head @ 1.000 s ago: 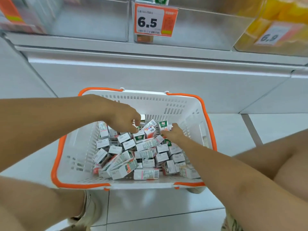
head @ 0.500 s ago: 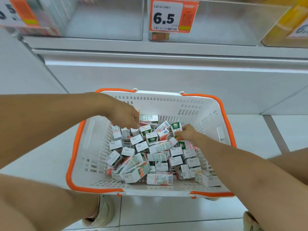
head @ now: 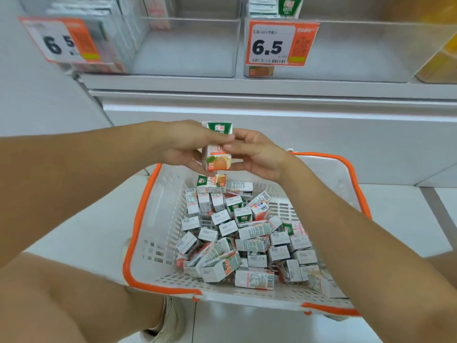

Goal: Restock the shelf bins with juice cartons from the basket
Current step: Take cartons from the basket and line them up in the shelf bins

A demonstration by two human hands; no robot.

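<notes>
Shelf front | left hand [head: 188, 147], right hand [head: 257, 154] grip carton [head: 217, 147], now lifted above basket [head: 158, 219]

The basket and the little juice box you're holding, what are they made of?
The basket looks like hard white moulded plastic with an orange rim: its walls have neat slots and a dull shine. The juice box, in the grip of the left hand and the right hand, looks like smooth printed carton board: sharp folded edges, flat faces. Any lining is hidden.

A small green-topped juice carton [head: 217, 147] with an orange fruit picture stands upright above a white, orange-rimmed basket [head: 158, 219] heaped with similar cartons [head: 244, 241]; clear shelf bins [head: 188, 45] above look mostly bare.
</notes>
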